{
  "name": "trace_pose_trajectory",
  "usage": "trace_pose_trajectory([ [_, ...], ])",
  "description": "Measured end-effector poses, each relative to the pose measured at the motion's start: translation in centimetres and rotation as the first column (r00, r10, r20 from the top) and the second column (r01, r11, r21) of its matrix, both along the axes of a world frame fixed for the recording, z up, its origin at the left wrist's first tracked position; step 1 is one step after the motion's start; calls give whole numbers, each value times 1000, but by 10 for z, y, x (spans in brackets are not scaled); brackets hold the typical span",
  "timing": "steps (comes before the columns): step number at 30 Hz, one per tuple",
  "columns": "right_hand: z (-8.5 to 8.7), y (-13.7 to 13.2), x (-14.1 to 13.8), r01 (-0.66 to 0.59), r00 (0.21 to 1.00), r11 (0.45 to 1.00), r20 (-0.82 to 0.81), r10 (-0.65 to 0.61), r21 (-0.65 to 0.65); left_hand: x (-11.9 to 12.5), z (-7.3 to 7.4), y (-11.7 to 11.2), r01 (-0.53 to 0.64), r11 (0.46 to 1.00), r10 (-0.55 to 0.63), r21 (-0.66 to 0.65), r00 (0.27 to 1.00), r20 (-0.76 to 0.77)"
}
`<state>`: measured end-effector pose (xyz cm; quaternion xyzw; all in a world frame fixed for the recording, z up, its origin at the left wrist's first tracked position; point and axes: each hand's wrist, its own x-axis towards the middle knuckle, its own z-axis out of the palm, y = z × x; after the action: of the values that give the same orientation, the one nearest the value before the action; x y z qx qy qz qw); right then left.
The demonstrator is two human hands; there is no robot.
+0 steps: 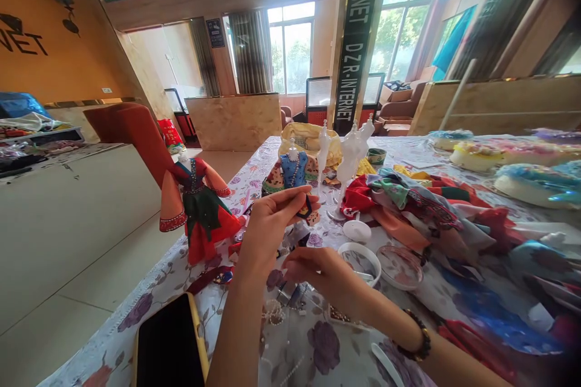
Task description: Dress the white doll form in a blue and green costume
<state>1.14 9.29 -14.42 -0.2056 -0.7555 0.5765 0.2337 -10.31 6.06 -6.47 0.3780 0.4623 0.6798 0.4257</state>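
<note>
My left hand [278, 210] is raised over the table, thumb and fingers pinched on a small piece of dark-and-yellow trimmed cloth [307, 208]. Lower and to the right, my right hand [318, 271] has its fingers bent together above small beads and trimmings; anything in its fingertips is too small or hidden to make out. Behind the left hand stands a doll dress form in a blue top [293, 169] with patterned sleeves. Another form, in a red and dark green dress [200, 205], is on the left. A round white dish [361, 261] lies beside my right hand.
A phone [169, 341] in a yellow case lies at the front left. Bare white mannequin forms [354, 154] stand at the back. Heaped coloured cloth [408, 202] covers the right side, with decorated hats [535, 184] beyond. A clear round dish [400, 266] and bead box [347, 315] lie nearby.
</note>
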Motion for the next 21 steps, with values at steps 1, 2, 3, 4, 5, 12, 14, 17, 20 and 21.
trace_pose_trajectory([
  [1, -1, 5, 1, 9, 1000, 998, -1, -9, -59, 0, 0, 0, 13, 1000, -13, 6, 1000, -17],
  [2, -1, 10, 3, 12, 1000, 993, 0, -12, -116, 1, 0, 0, 20, 1000, -20, 12, 999, -31],
  [3, -1, 15, 5, 3, 1000, 986, 5, -2, -165, 2, 1, 0, 22, 1000, -21, 17, 999, -40],
  [4, -1, 20, 8, -18, 1000, 979, 13, 21, -202, 3, 1, 0, 19, 1000, -19, 20, 999, -42],
  [5, 0, 25, 11, -43, 998, 973, 25, 50, -228, 4, 2, -1, 17, 1000, -16, 20, 999, -40],
  [12, 10, 44, 24, -251, 951, 670, -307, 37, -699, 6, 2, -4, 157, 987, -158, -11, 987, -35],
  [14, 15, 46, 24, -232, 938, 678, -345, -33, -697, 3, 1, -6, 252, 967, -253, -20, 966, -44],
  [17, 23, 51, 24, -133, 917, 696, -354, -184, -706, -3, 0, -8, 347, 936, -350, -50, 934, -73],
  [20, 28, 56, 27, -58, 860, 670, -378, -343, -740, -9, 0, -11, 398, 910, -412, -120, 901, -134],
  [21, 29, 57, 28, -36, 842, 680, -389, -374, -732, -11, 0, -12, 414, 900, -431, -135, 890, -146],
])
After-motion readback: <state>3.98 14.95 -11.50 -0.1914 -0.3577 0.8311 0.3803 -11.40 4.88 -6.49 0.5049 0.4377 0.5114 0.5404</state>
